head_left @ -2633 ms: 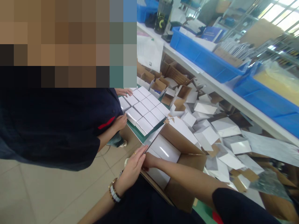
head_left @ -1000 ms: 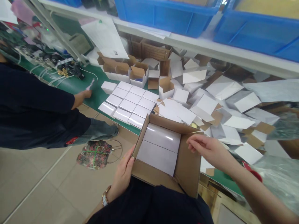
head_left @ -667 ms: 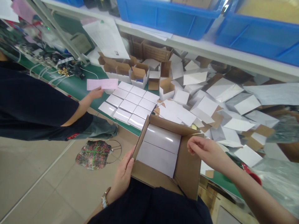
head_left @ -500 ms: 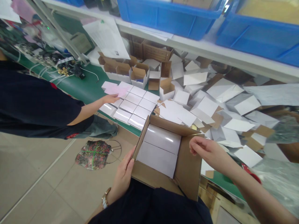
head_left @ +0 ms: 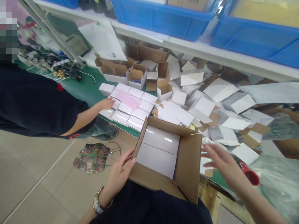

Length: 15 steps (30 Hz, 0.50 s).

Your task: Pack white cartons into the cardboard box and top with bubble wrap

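Left hand (head_left: 119, 171) grips the carton (head_left: 189, 165) by one wall — apparently to steady it. Right hand (head_left: 220, 159), spread and holding nothing, sits just outside the opposite wall. Between the hands, the carton contains white boxes (head_left: 157, 158) laid flush — probably to save space.

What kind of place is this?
Probably a factory or workshop packing area: an open brown cardboard box holding glossy white cartons, a heap of open white cardboard cartons on a green-topped workbench, and blue plastic bins on the shelf above.
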Available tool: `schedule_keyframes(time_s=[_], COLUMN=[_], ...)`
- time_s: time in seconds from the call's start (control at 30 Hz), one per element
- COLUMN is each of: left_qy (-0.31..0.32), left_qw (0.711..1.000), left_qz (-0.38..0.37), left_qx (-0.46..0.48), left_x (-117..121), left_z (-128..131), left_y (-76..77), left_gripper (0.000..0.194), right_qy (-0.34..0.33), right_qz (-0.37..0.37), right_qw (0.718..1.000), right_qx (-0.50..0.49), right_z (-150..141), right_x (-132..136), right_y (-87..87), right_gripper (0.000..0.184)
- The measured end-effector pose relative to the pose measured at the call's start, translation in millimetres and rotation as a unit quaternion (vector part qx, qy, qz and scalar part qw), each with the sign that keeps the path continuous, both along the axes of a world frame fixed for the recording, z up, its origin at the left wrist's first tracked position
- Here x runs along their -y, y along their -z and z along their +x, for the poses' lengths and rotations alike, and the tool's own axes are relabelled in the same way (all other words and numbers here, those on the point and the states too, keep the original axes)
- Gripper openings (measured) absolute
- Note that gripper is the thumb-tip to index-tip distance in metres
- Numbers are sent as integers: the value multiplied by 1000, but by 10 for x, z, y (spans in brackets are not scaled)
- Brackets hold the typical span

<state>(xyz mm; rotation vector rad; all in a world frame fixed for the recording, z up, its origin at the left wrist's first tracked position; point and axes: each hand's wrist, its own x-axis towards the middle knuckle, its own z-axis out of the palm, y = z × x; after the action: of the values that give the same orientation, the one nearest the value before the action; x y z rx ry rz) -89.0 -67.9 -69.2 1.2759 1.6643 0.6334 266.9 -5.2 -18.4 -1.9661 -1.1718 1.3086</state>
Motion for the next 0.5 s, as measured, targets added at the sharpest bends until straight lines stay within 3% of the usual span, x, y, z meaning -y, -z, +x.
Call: schedule_keyframes(time_s=[0.13, 0.27, 0.37, 0.5], left_qy=[103, 182, 174, 136], left_qw=[986, 944, 951, 975], left_qz=[-65, -64, -70, -89], left_qx=[-118, -269, -244, -155], left_x=[-470, -779, -706, -291], left_z=[73, 219, 214, 14], left_y=[-196, -362, -350, -139], left_gripper=[42, 32, 31, 34], right_qy=[-106, -130, -177, -232], right_qz=[-58, -54, -49, -49], right_qw=[993, 980, 962, 941], right_qx=[20, 144, 203, 243], right_z=[-210, -403, -370, -353], right_x=[372, 409, 284, 113], right_y=[260, 421, 401, 160], right_gripper=[50, 37, 40, 38])
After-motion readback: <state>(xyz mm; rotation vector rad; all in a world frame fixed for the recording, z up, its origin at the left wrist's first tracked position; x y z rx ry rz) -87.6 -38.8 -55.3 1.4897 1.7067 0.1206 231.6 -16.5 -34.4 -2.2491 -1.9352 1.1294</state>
